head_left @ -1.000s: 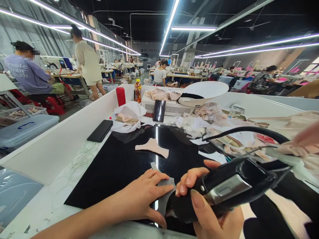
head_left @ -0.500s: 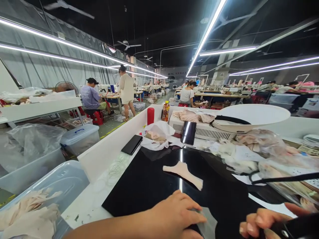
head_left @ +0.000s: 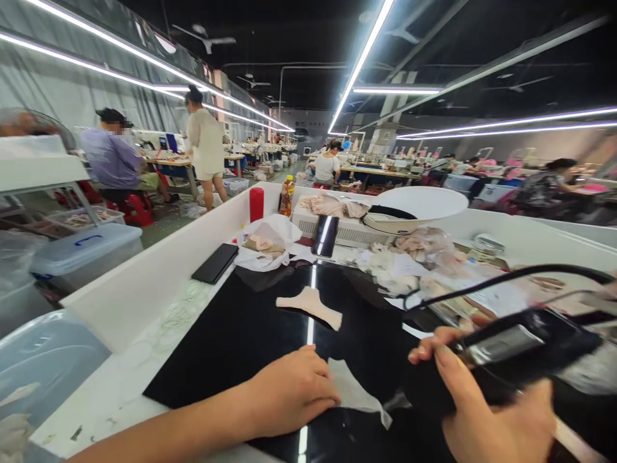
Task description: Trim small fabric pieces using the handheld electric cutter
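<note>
My left hand (head_left: 299, 389) rests on the glossy black board (head_left: 255, 328), its fingers bent together at the left edge of a thin, pale translucent piece (head_left: 357, 389). Whether the fingertips pinch that piece cannot be made out. At the right, my right hand (head_left: 496, 411) is wrapped round a black handheld tool (head_left: 520, 344) with a cable, held above the board and blurred. A beige cut fabric piece (head_left: 311, 306) lies flat on the board beyond my left hand.
Behind the board stand a phone (head_left: 325, 235), a white plastic bag (head_left: 270, 244), a red cylinder (head_left: 256, 204) and a bottle (head_left: 286, 196). Bagged fabric (head_left: 429, 247) lies at the right. A black case (head_left: 214, 263) sits left. Several people sit or stand beyond.
The view has turned right. My right hand has come further into view with the black tool. The translucent piece beside my left hand now shows more fully.
</note>
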{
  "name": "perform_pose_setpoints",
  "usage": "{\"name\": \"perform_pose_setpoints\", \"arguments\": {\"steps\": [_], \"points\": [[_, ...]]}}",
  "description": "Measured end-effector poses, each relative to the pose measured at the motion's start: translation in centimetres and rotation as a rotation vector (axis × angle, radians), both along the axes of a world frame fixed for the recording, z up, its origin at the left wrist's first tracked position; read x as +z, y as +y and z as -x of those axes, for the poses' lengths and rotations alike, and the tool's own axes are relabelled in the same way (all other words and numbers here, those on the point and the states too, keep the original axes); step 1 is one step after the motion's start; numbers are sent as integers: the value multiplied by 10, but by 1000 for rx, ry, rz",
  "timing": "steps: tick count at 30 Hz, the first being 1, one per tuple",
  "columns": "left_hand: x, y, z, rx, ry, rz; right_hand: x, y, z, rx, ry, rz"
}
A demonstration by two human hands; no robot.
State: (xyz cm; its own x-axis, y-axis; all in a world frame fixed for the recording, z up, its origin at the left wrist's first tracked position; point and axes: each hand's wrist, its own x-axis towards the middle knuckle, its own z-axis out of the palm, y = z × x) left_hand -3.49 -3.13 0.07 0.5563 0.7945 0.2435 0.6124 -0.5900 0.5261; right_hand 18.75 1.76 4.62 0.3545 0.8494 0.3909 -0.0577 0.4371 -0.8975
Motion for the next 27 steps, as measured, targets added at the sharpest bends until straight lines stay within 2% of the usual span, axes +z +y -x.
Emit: {"name": "perform_pose_setpoints", "arguments": {"steps": [2, 5, 11, 16, 27], "points": [[0, 0, 1, -15, -40, 28, 12, -8, 8, 23, 14, -16], [-1, 2, 4, -10, -79, 32, 18, -11, 16, 78, 51, -59], [1, 7, 7, -39, -62, 61, 13, -13, 36, 211, 92, -114], [4, 8, 7, -78, -40, 72, 12, -14, 50, 250, 84, -122], [5, 7, 8, -70, -32, 106, 7, -26, 45, 285, 68, -83]]}}
